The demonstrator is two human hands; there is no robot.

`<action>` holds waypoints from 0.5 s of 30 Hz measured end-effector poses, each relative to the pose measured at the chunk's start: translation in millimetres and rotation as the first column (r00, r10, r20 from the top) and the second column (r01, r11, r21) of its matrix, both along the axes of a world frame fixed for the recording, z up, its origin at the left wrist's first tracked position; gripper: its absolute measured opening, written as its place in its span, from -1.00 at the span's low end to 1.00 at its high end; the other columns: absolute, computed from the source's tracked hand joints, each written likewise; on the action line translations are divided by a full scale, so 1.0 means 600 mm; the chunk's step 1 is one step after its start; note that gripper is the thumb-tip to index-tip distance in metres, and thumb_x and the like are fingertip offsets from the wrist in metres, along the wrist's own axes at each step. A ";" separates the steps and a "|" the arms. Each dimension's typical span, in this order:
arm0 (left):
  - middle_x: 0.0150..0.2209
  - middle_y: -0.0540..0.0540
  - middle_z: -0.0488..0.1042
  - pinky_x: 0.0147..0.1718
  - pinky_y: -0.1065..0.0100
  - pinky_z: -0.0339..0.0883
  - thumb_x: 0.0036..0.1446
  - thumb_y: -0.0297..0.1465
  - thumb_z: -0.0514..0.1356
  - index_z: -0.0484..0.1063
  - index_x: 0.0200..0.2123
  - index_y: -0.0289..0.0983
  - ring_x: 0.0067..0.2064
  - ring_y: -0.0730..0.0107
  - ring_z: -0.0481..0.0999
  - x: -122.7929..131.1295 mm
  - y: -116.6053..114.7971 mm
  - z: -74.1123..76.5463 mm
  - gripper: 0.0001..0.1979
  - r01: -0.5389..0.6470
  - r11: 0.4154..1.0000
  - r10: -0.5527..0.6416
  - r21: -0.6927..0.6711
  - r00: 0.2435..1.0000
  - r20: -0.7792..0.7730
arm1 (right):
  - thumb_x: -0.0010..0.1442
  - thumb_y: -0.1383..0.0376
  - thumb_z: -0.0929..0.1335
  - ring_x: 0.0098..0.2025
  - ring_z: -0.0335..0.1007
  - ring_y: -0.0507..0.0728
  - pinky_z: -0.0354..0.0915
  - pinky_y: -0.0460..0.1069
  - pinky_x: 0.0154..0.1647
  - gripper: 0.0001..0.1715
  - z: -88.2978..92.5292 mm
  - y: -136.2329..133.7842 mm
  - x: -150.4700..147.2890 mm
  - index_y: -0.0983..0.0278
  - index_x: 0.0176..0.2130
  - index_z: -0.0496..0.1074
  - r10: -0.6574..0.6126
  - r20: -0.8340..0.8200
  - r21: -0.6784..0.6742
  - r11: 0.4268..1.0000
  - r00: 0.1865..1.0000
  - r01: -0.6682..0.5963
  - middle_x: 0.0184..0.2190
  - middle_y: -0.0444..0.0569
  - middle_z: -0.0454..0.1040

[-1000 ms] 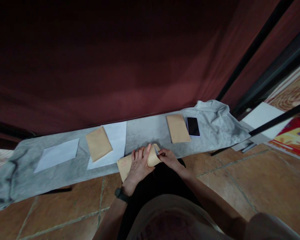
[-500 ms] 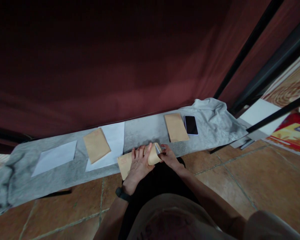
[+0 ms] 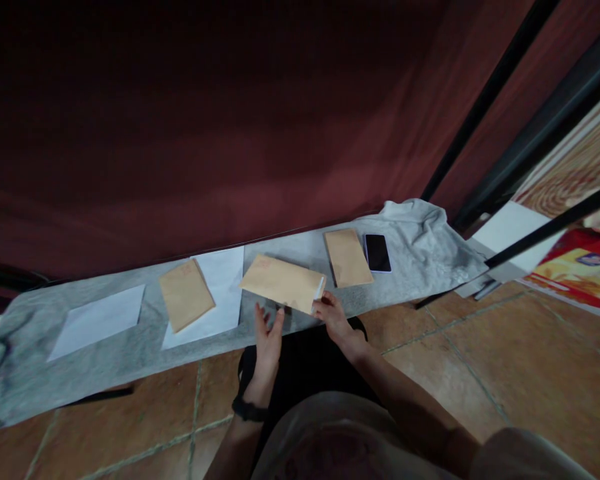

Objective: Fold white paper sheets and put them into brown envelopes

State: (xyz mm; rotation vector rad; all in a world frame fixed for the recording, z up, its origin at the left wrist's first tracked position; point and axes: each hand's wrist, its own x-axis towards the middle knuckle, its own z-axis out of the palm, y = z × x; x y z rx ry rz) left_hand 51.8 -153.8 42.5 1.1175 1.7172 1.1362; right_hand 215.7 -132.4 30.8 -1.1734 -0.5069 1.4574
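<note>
A brown paper envelope (image 3: 283, 281) is held by its right end in my right hand (image 3: 333, 316), fingers pinched at its lower corner. A strip of white shows along that end. My left hand (image 3: 269, 339) is off the envelope, just below its left half, with fingers apart and nothing in them. To the left, a brown envelope stack (image 3: 187, 295) lies partly over a white sheet of paper (image 3: 229, 280). Another brown envelope stack (image 3: 349, 257) rests to the right, beside a dark-screened phone (image 3: 378, 253).
A grey cloth (image 3: 300, 245) covers the long narrow bench, bunched at both ends. Farther left on it lies a second white sheet (image 3: 97, 321). A dark red curtain (image 3: 230, 167) hangs behind. Black metal bars and a red-and-yellow box (image 3: 580, 267) stand at right.
My left hand has let go of the envelope and drawn back with fingers spread. The envelope, bent before, now lies flat and a little farther forward, still in my right hand.
</note>
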 end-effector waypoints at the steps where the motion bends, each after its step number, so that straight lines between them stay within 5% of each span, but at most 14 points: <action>1: 0.19 -0.34 0.45 0.13 -0.06 0.42 0.21 -0.01 0.24 0.29 0.25 -0.20 0.23 -0.02 0.47 0.005 0.002 -0.005 -0.35 0.029 0.995 -0.007 -0.097 0.976 0.219 | -0.27 0.17 0.50 -0.40 0.47 0.10 0.36 -0.05 -0.38 -0.61 -0.001 -0.001 -0.008 0.22 -0.35 0.47 -0.001 -0.004 -0.003 1.000 1.000 0.001 -0.43 -0.15 0.57; 3: -0.06 -0.26 0.59 -0.02 0.01 0.51 0.08 -0.03 0.35 0.44 0.00 -0.23 0.00 0.05 0.61 0.017 0.010 -0.010 -0.48 0.111 0.976 0.003 -0.186 0.852 0.523 | -0.24 0.17 0.49 -0.35 0.50 0.12 0.41 -0.03 -0.34 -0.62 -0.002 -0.003 -0.022 0.21 -0.34 0.47 0.015 0.002 0.001 1.000 1.000 -0.015 -0.39 -0.13 0.59; 5: -0.20 -0.16 0.61 -0.11 0.11 0.52 -0.11 -0.13 0.46 0.47 -0.18 -0.25 -0.15 0.17 0.63 0.026 0.020 -0.010 -0.52 0.105 0.978 0.027 -0.181 0.792 0.609 | -0.21 0.14 0.49 -0.28 0.53 0.17 0.46 0.02 -0.27 -0.60 -0.005 -0.005 -0.031 0.21 -0.31 0.48 0.044 0.028 0.013 0.999 0.999 -0.045 -0.33 -0.10 0.61; 10: -0.35 -0.09 0.58 -0.32 0.26 0.45 -0.27 -0.23 0.42 0.49 -0.31 -0.28 -0.33 0.27 0.58 0.012 0.051 -0.003 -0.59 0.088 0.989 -0.021 -0.118 0.880 0.475 | -0.03 0.08 0.44 -0.31 0.54 0.17 0.51 0.05 -0.29 -0.67 -0.024 0.000 -0.023 0.17 -0.26 0.47 0.191 0.280 0.014 0.979 0.941 -0.203 -0.37 -0.13 0.58; 15: -0.43 -0.07 0.54 -0.38 0.29 0.43 -0.20 -0.35 0.32 0.53 -0.25 -0.30 -0.40 0.28 0.54 -0.036 0.091 -0.012 -0.66 0.081 0.994 -0.054 -0.073 0.946 0.319 | 0.16 0.17 0.36 -0.16 0.53 0.20 0.50 0.12 -0.08 -0.69 -0.045 0.008 0.015 0.21 -0.09 0.42 0.087 0.516 0.051 0.990 0.852 -0.132 -0.21 0.00 0.56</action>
